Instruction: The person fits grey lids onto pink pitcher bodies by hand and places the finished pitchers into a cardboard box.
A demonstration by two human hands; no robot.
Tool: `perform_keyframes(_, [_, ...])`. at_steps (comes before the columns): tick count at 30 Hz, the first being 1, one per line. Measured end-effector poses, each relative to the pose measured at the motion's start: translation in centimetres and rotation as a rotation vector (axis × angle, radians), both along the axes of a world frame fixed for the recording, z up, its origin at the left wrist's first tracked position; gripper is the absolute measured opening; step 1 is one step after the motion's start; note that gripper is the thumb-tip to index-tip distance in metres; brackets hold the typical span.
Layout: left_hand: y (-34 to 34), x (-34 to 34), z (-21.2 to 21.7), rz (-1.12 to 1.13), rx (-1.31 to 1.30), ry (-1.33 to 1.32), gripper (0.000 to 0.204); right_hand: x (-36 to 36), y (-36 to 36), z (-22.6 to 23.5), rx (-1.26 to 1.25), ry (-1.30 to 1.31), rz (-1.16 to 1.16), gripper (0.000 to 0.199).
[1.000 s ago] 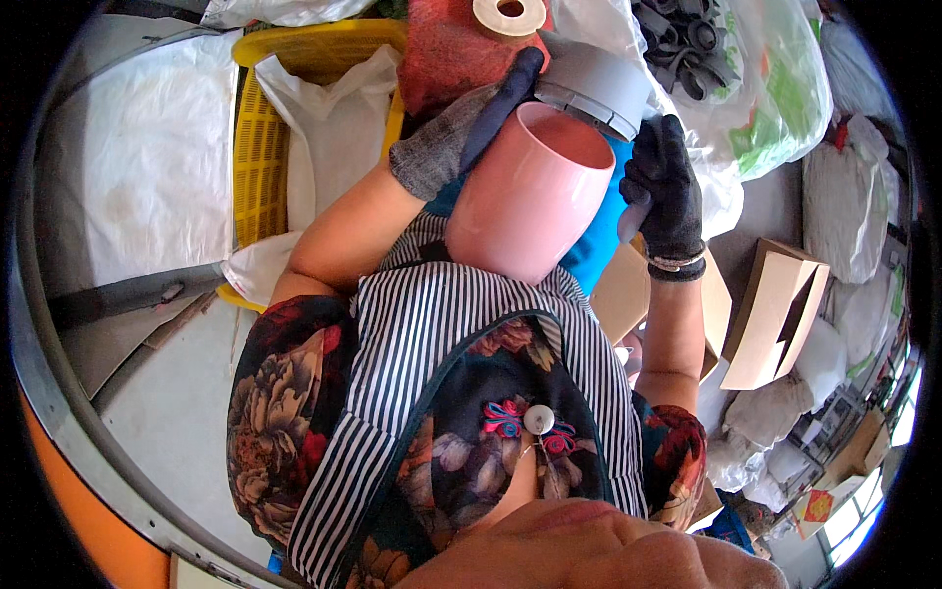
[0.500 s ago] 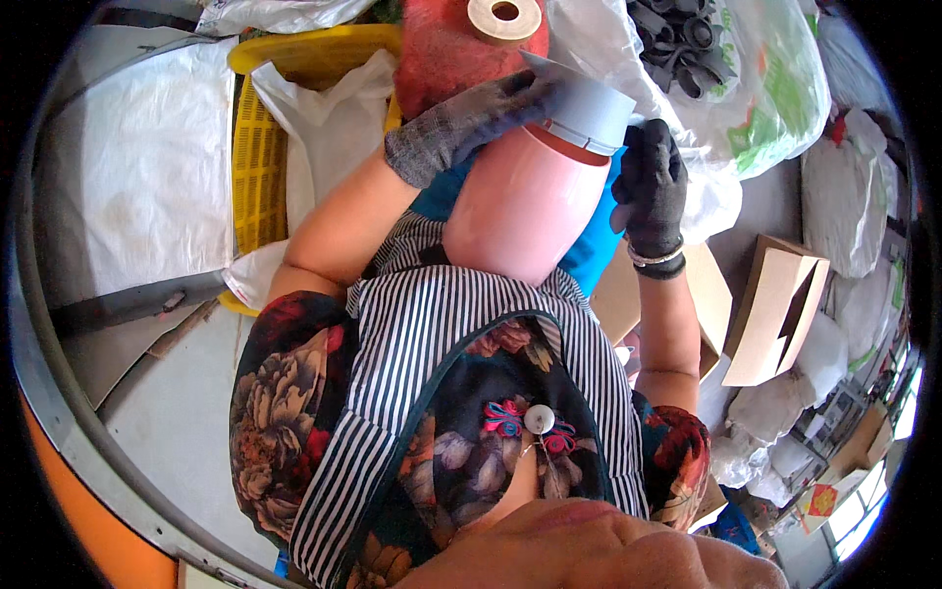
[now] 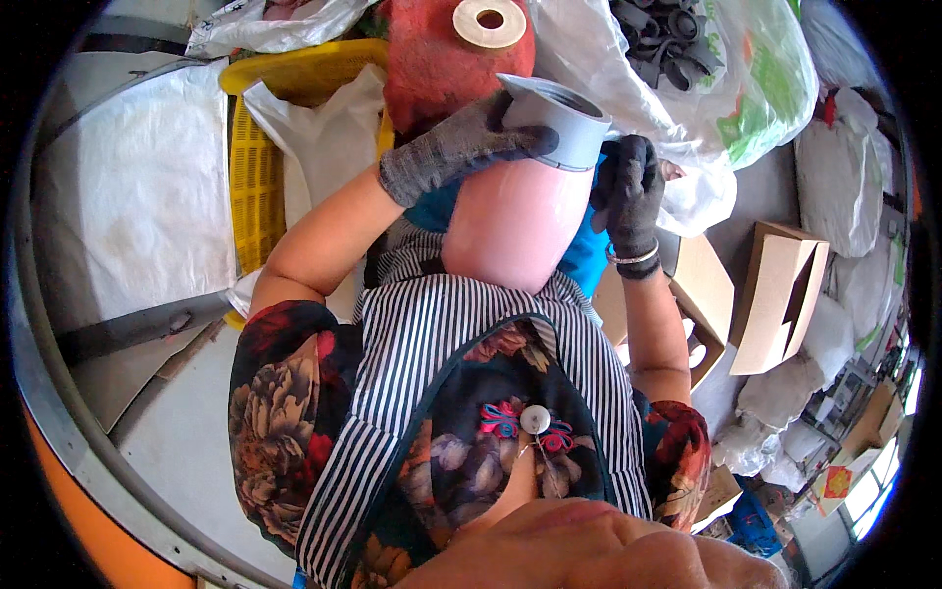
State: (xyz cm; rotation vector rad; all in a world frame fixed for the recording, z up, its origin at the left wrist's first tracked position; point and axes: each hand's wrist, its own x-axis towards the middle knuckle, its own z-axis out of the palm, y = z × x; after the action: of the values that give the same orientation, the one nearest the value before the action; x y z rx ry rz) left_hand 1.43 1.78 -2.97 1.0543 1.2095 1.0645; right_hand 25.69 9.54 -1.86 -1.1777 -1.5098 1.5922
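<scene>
My left hand point(image 3: 461, 145), in a grey knit glove, presses a grey round cap point(image 3: 557, 120) onto the top of a pink plastic cup point(image 3: 515, 226) held against my chest. The cap sits tilted on the cup's rim. My right hand point(image 3: 628, 191), in a dark glove, grips the cup's right side just under the cap. A blue item point(image 3: 589, 253) shows behind the cup, partly hidden.
A yellow crate point(image 3: 257, 167) lined with a white bag stands at upper left, beside a red yarn cone point(image 3: 446, 59). Clear bags of dark parts point(image 3: 687, 39) lie at upper right. Open cardboard boxes point(image 3: 780, 294) sit to the right.
The pink cup swung from mouth-toward-me to upright. The grey cap came down over its rim under my left hand, and my right hand shifted up beside it.
</scene>
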Motion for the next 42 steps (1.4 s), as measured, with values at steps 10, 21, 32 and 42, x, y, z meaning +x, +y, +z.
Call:
perform_keyframes(10, [0.0, 0.6, -0.8, -0.089, -0.04, 0.045, 0.096, 1.8, -0.3, -2.1, -0.125, 0.09, -0.067, 0.028])
perform_keyframes(21, [0.2, -0.1, 1.4, -0.084, -0.034, -0.16, 0.086, 2.1, 2.6, 1.3, -0.087, 0.056, 0.31, 0.047])
perform_keyframes(32, [-9.8, -7.4, 7.3, 0.595, 0.225, 0.256, 0.086, -19.8, 9.8, -9.4, 1.39, -0.751, 0.542, 0.058])
perform_keyframes(42, [1.7, -15.4, 1.6, 0.543, 0.702, 0.626, 0.092, -10.8, 11.5, 1.8, 0.337, -0.499, 0.352, 0.042])
